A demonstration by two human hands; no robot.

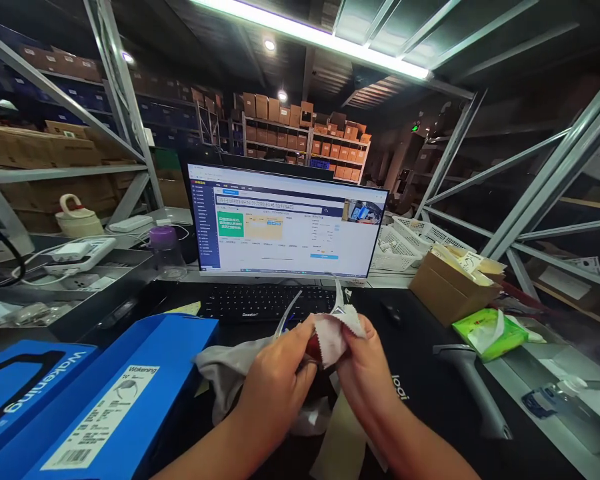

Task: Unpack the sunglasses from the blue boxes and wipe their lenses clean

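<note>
Both hands meet in front of the keyboard (260,302). My left hand (277,373) is closed around a pair of glasses (339,297) with pale, see-through arms pointing up and away; a reddish lens shows in part. My right hand (367,363) pinches a light cloth (331,337) with zigzag edges, folded over the glasses. The cloth and fingers hide most of the frame. A grey soft fabric piece (225,370), perhaps a pouch, lies beside and under my left hand. Below the hands is a pale strip of paper (341,433).
An open blue box (180,360) labelled Wakening stands left, beside its blue lid (30,380). A monitor (280,247) is behind the keyboard. To the right are a mouse (391,311), scanner (473,387), cardboard box (445,287), green tissue pack (490,331) and bottle (555,395).
</note>
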